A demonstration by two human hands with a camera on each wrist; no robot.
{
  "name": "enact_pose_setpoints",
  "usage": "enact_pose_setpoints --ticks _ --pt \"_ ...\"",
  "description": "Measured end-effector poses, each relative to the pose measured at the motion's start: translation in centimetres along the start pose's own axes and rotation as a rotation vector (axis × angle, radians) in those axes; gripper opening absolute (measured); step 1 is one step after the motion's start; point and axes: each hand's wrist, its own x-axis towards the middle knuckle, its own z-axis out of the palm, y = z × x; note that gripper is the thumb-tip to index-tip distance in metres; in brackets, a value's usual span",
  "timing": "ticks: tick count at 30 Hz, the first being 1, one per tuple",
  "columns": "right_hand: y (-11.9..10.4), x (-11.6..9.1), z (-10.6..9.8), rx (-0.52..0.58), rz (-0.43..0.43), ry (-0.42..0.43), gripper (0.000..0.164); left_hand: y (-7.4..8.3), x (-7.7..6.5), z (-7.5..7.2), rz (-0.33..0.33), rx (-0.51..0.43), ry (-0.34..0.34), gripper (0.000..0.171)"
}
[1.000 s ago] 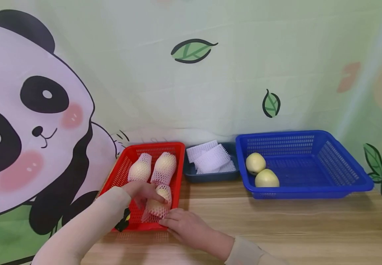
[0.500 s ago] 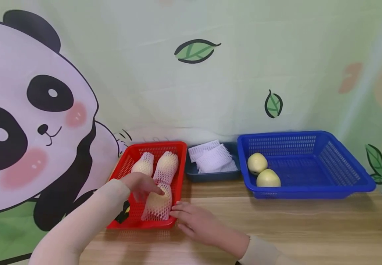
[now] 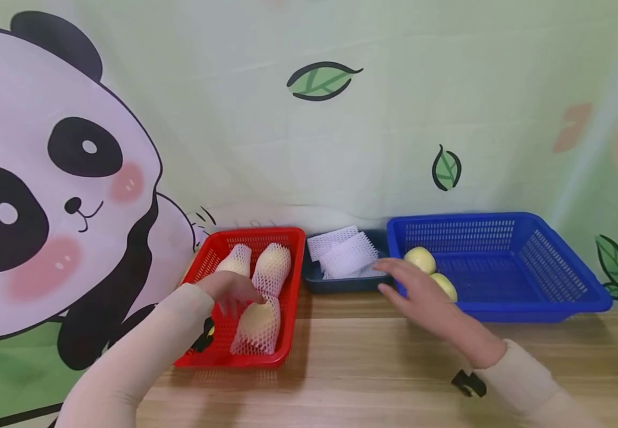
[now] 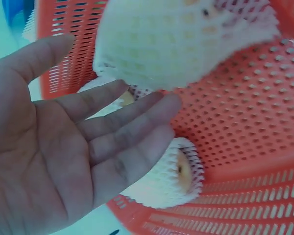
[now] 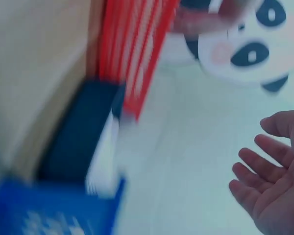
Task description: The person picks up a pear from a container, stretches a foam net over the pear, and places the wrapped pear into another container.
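My left hand (image 3: 229,290) hovers over the red basket (image 3: 299,279) with relaxed fingers and holds nothing. Right beside it lies a pale yellow fruit (image 3: 257,324) in a white foam net. Two more netted fruits, one partly behind my left hand, lie farther back; the left wrist view shows a large one (image 4: 157,39) just beyond the fingertips. My right hand (image 3: 421,297), also without anything in it, reaches over the front left corner of the blue basket (image 3: 507,308). Its fingertips overlap the right end of a dark teal tray (image 3: 343,285) holding flat white foam nets (image 3: 348,254).
Two bare pale yellow fruits, one at the back (image 3: 420,259) and one half hidden by my right hand (image 3: 444,286), sit in the blue basket's left side. All containers stand on a wooden table (image 3: 362,368) against a panda-printed backdrop (image 3: 234,119).
My right hand has left the red basket's front right corner and moved right and back, toward the tray and blue basket. My left hand has drawn slightly off the nearest netted fruit.
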Motion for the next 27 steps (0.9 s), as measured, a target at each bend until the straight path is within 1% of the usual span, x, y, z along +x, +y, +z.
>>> enact_pose_setpoints --ticks 3,5,6,9,12,14,17,19,21,24,25,27 --pt "1.8 1.7 -3.0 0.033 0.18 -0.071 0.037 0.4 -0.4 -0.5 0.07 0.071 0.059 0.057" --pt "3.2 3.0 -4.7 0.035 0.284 -0.136 0.041 0.9 -0.9 -0.8 0.172 0.133 0.116 0.054" --pt "3.9 3.7 -5.3 0.03 0.322 -0.174 0.043 1.1 -1.4 -1.0 0.228 0.158 0.154 0.054" --pt "6.1 5.6 -6.7 0.015 0.394 -0.268 0.046 1.9 -3.3 -1.0 0.399 0.181 0.284 0.052" --pt "8.1 7.3 -7.3 -0.005 0.429 -0.347 0.049 2.5 -5.8 -0.3 0.533 0.117 0.405 0.048" --pt "9.4 8.2 -7.4 -0.017 0.45 -0.397 0.052 2.7 -7.4 0.7 0.611 0.069 0.486 0.044" --pt "11.2 9.1 -7.0 -0.047 0.491 -0.48 0.058 2.9 -9.5 2.6 0.707 -0.01 0.604 0.036" --pt "12.4 9.4 -6.5 -0.076 0.517 -0.566 0.063 3.0 -10.5 4.1 0.758 -0.074 0.655 0.032" --pt "13.5 9.5 -5.9 -0.072 0.555 -0.672 0.068 3.2 -11.2 5.5 0.801 -0.13 0.684 0.03" --pt "14.8 9.4 -5.3 -0.047 0.622 -0.825 0.075 3.7 -11.5 7.6 0.876 -0.196 0.698 0.028" --pt "15.1 9.3 -5.1 -0.031 0.651 -0.857 0.078 3.9 -11.5 8.3 0.906 -0.209 0.696 0.028" --pt "15.6 9.1 -4.9 -0.009 0.722 -0.895 0.084 4.3 -11.1 9.6 0.966 -0.232 0.688 0.025"
